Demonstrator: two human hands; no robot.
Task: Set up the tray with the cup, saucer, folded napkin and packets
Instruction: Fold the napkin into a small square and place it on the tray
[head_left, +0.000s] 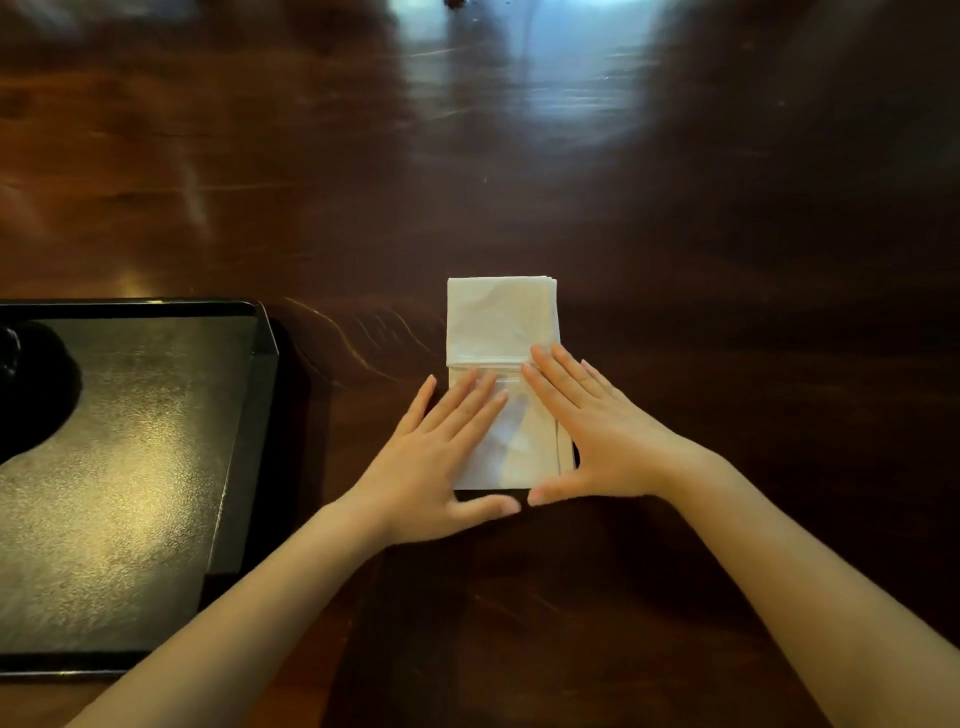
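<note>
A white folded napkin lies as a long rectangle on the dark wooden table, in the middle of the view. My left hand rests flat on its near left part, fingers spread. My right hand presses flat on its near right part, and the two thumbs almost meet at the napkin's near edge. A black rectangular tray sits to the left, its glossy floor bare where I can see it. A dark rounded shape shows at the tray's far left; I cannot tell what it is. No cup, saucer or packets are in view.
The dark polished table stretches away on all sides, with a bright window reflection at the far middle. The tray's right rim stands about a hand's width left of the napkin.
</note>
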